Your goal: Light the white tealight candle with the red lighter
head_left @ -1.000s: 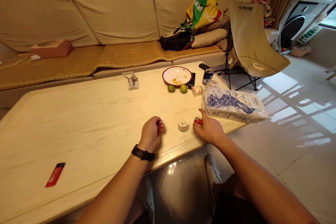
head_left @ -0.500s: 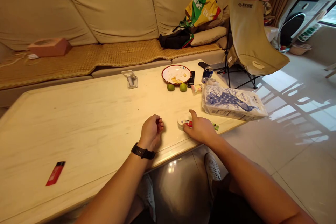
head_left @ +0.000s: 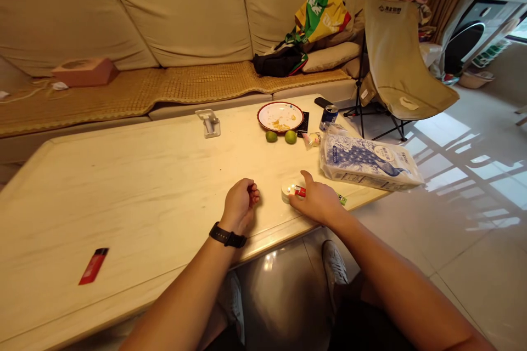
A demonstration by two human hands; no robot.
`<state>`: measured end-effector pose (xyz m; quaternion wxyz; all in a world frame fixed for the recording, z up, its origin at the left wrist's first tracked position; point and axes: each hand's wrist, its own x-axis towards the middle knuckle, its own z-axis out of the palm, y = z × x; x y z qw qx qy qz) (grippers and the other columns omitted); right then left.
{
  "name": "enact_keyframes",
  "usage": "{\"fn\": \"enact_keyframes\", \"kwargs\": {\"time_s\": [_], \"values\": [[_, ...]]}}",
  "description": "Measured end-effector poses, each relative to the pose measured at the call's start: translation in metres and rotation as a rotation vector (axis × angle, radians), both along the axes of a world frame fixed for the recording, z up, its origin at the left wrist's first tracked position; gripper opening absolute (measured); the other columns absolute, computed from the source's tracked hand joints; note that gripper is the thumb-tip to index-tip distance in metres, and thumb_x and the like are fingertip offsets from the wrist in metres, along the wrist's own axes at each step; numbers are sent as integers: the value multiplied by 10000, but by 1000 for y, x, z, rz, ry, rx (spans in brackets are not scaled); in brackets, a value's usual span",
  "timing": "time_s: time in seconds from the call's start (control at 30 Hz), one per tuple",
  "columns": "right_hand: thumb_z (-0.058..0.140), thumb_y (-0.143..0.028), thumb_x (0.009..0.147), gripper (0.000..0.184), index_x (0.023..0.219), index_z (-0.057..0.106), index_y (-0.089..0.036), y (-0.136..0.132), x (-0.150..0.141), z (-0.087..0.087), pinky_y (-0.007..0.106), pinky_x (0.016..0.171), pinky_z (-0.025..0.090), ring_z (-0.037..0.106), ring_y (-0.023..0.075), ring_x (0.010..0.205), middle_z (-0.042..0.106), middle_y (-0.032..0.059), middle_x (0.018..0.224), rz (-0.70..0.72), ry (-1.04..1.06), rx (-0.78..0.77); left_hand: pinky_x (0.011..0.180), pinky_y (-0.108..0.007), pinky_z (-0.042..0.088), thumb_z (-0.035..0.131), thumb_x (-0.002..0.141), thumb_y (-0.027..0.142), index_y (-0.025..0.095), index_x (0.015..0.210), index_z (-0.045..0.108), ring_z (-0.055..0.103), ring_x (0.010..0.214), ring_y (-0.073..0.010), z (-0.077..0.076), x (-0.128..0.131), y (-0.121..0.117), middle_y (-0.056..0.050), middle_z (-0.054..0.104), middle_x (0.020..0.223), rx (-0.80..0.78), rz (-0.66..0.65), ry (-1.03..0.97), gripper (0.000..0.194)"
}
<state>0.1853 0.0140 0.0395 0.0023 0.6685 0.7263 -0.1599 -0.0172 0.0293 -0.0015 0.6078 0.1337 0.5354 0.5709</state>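
Observation:
My right hand [head_left: 318,201] rests low at the near right edge of the table, closed around a red lighter-like piece [head_left: 300,191] with a white label. That piece lies against a white round case [head_left: 287,193], which touches the fingers. From behind the hand sticks out the end of a green printed strip [head_left: 342,198]. My left hand [head_left: 241,203], with a black watch on its wrist, lies on the table to the left, fingers curled in and nothing visible in them. Well to its left is a red lighter [head_left: 94,267] with a black top.
Toward the back of the table [head_left: 144,186] are a plate with scraps [head_left: 280,116], two green limes [head_left: 290,137], a blue can [head_left: 329,115] and a white folding stand [head_left: 209,123]. A wrapped tissue pack [head_left: 368,162] overhangs the right edge. A folding chair [head_left: 405,66] stands beyond.
The view has turned slightly left, so everything sits a little farther right. Small bright spots now show on the white round case. Both hands keep their pose.

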Motion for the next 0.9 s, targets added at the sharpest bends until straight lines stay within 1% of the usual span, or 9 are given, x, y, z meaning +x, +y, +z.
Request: {"fn": "enact_keyframes", "kwargs": {"time_s": [0.13, 0.2, 0.33, 0.57, 0.77, 0.9], "values": [[488, -502, 884, 790, 1542, 253, -135, -1, 11, 0, 365, 788, 443, 678, 331, 990, 723, 153, 1080, 4, -10, 13, 405, -204, 368, 591, 707, 156, 165, 678, 524, 477, 479, -81, -2, 0, 0, 13, 517, 602, 11, -1, 3, 73], [476, -490, 895, 764, 1535, 266, -131, -1, 14, -1, 369, 792, 443, 678, 332, 989, 724, 157, 1077, 0, -14, 25, 405, -204, 368, 597, 704, 158, 168, 678, 519, 479, 480, -82, -3, 0, 0, 13, 516, 604, 17, -2, 3, 82], [462, -494, 905, 735, 1524, 299, -132, -2, 18, -2, 366, 793, 447, 681, 327, 981, 726, 153, 1066, -4, -5, 47, 402, -202, 367, 598, 707, 157, 172, 676, 516, 476, 478, -83, -3, 0, 1, 10, 516, 603, 13, -2, 1, 89], [477, -499, 888, 785, 1552, 258, -142, -1, 23, -5, 375, 808, 444, 676, 327, 986, 728, 139, 1067, -34, -1, 40, 400, -204, 367, 593, 712, 154, 169, 676, 523, 476, 483, -85, -4, 0, 1, 9, 515, 603, 4, -2, 4, 80], [489, -501, 879, 754, 1525, 308, -158, -1, 24, -6, 368, 773, 446, 686, 325, 947, 736, 124, 1019, -36, -7, 49, 403, -204, 376, 594, 711, 159, 166, 675, 526, 477, 485, -83, -6, -1, 1, 11, 518, 602, 6, -7, 3, 77], [487, -508, 881, 737, 1515, 320, -173, 0, 25, -8, 366, 767, 445, 686, 324, 950, 736, 128, 1032, -35, -7, 53, 404, -202, 376, 593, 709, 160, 167, 674, 522, 479, 486, -83, -5, -1, 1, 12, 515, 600, 13, -9, 8, 80]]}}
